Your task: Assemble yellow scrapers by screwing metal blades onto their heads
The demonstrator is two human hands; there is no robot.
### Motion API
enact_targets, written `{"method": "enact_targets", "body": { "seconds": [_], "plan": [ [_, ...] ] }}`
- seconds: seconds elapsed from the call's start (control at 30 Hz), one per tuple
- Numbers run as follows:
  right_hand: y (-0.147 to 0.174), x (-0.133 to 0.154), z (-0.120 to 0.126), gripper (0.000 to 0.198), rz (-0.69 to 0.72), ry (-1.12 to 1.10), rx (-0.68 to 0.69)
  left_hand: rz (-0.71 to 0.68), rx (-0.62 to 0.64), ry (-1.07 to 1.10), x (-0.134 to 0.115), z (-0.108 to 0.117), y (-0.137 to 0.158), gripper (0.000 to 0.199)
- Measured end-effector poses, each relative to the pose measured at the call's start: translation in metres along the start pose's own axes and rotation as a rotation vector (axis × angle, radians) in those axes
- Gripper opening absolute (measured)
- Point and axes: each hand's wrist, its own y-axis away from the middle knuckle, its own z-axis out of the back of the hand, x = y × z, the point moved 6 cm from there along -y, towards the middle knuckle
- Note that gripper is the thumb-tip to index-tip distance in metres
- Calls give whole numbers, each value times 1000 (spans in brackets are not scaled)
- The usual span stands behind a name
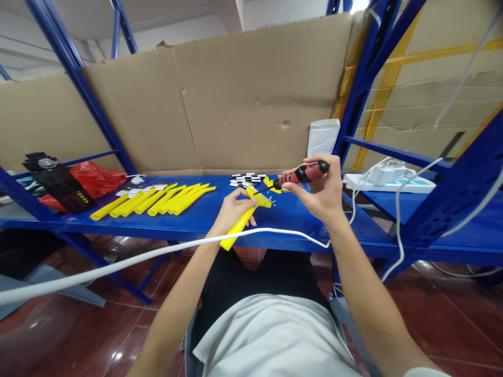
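Yellow all over, the T-shaped piece (238,227) is resting in the left hand (231,208) at the front edge of the blue table (188,222). Its long axis is running from 7 o'clock to 1 o'clock, the broad head pointing toward 1, away from the body. The left grip is holding it near the head, thumb and fingers closed around it. The right grip is wrapping firmly round a red-and-black screwdriver (301,174) in the right hand (329,189); the shaft is pointing toward 8 o'clock, its tip meeting the head, though whether it is sitting in a screw I cannot tell. From the piece, yellow handles (157,200) are lying side by side at 9 o'clock, slanting toward 2; black-and-white pieces (247,179) are lying at 12. A white cable (176,245) is crossing before the handle.
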Motion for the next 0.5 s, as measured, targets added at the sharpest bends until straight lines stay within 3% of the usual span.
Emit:
{"method": "enact_targets", "body": {
  "seconds": [0.2, 0.3, 0.37, 0.4, 0.5],
  "plan": [
    [-5, 9, -5, 66, 1, -11, -13, -19, 37, 59, -2, -4, 1, 63],
    [-17, 35, 12, 51, 43, 4, -197, -47, 42, 109, -6, -6, 3, 64],
    [-23, 64, 34, 37, 130, -77, -374, -68, 34, 134, -8, -5, 3, 65],
    [-25, 79, 43, 34, 142, -121, -398, -83, 29, 147, -10, -4, 4, 65],
    [-27, 113, 49, 35, -45, -178, -221, -136, 0, 203, -14, 0, 5, 65]
  ]
}}
